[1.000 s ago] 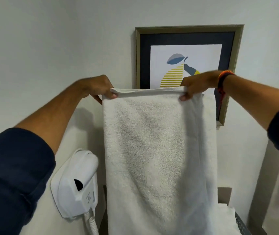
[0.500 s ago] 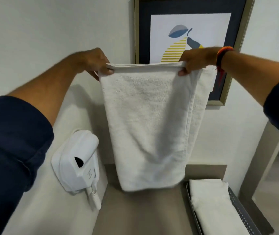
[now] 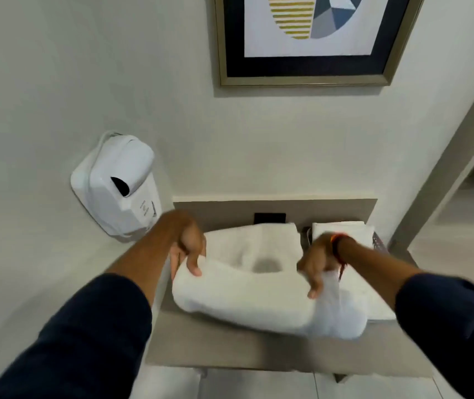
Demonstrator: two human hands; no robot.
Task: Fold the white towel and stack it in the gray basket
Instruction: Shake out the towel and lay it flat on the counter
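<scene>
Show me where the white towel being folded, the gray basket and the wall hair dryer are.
white towel (image 3: 259, 295), head view, on the near folded layer between the hands.
gray basket (image 3: 379, 243), head view, on its perforated right rim.
hair dryer (image 3: 120, 182), head view, on its white body.

I see my 2 hands low over the shelf (image 3: 230, 344), and the white towel (image 3: 259, 298) they grip fills most of its middle. The bare front strip of the shelf, nearest me, is open for a hand to pass. On the left, the white wall dispenser (image 3: 117, 182) juts out just beside my left hand (image 3: 189, 249). On the right, the gray basket (image 3: 379, 243) with its folded towel (image 3: 342, 228) sits against my right hand (image 3: 316, 263). The back ledge (image 3: 316, 208) closes off the rear.
</scene>
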